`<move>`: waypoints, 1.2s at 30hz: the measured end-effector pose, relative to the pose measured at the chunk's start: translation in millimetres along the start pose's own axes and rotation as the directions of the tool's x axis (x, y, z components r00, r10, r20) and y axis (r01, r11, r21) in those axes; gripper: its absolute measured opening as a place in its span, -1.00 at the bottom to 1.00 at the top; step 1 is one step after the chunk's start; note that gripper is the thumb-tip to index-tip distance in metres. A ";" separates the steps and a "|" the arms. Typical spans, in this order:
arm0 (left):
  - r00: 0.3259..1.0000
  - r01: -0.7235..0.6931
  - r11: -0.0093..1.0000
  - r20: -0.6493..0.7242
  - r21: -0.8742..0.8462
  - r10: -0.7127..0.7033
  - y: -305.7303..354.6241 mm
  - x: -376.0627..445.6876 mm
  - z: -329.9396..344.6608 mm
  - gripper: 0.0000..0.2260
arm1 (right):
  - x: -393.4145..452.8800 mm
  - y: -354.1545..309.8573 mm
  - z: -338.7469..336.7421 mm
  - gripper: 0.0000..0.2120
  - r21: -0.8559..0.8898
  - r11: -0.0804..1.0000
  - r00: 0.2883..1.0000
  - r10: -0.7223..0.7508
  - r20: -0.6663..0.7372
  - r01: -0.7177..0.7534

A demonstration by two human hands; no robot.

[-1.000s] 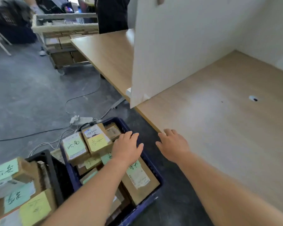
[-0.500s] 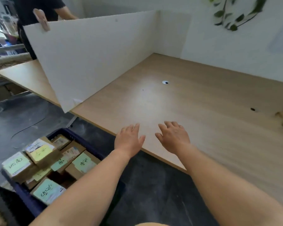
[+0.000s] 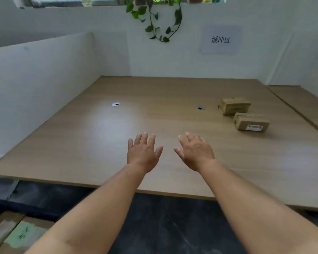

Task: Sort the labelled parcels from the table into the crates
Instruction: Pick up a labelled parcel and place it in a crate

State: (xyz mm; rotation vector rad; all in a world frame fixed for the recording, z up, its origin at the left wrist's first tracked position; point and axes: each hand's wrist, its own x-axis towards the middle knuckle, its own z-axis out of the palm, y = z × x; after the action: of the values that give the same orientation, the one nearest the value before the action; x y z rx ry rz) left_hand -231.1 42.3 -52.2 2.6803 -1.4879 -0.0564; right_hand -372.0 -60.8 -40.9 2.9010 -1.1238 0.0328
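Two cardboard parcels lie at the far right of the wooden table (image 3: 92, 143): the farther parcel (image 3: 234, 105) and, just in front of it, a nearer parcel (image 3: 251, 121) with a white label on its side. My left hand (image 3: 143, 153) and my right hand (image 3: 195, 151) are stretched out side by side over the middle of the table, fingers spread and empty. Both hands are well short of the parcels. At the bottom left a dark blue crate (image 3: 22, 206) shows its rim, with a green-labelled parcel (image 3: 24, 235) inside.
White partition walls (image 3: 35, 85) close the table at the left and back. A paper sign (image 3: 220, 39) hangs on the back wall under a trailing plant (image 3: 154, 19). Two cable holes (image 3: 115, 104) sit in the tabletop. A second table (image 3: 305, 103) adjoins at the right. Dark floor lies below.
The view has swung up and right from the crates to the table. Both hands moved from above the crate to over the tabletop, and the two parcels came into view.
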 end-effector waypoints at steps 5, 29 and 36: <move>0.993 -0.113 0.993 0.030 -0.028 0.114 55.8 28.0 6.0 -0.44 | -7.2 57.5 1.1 -0.44 0.011 0.991 0.991 0.136 -0.002 -0.136; 0.915 -0.308 0.921 0.193 -0.238 0.356 316.3 277.8 62.4 -0.44 | 111.1 357.8 45.6 -0.61 -0.006 0.849 0.838 0.523 0.155 -0.529; 0.894 -0.314 0.896 0.220 -0.314 0.390 366.2 328.2 83.6 -0.45 | 146.5 409.0 69.9 -0.54 0.066 0.786 0.783 0.600 0.163 -0.615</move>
State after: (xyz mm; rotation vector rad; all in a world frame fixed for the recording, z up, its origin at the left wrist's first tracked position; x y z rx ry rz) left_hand -373.0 -433.2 -103.3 2.2154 -1.8709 -0.5927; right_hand -538.7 -464.1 -97.8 2.5082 -2.1053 -0.0880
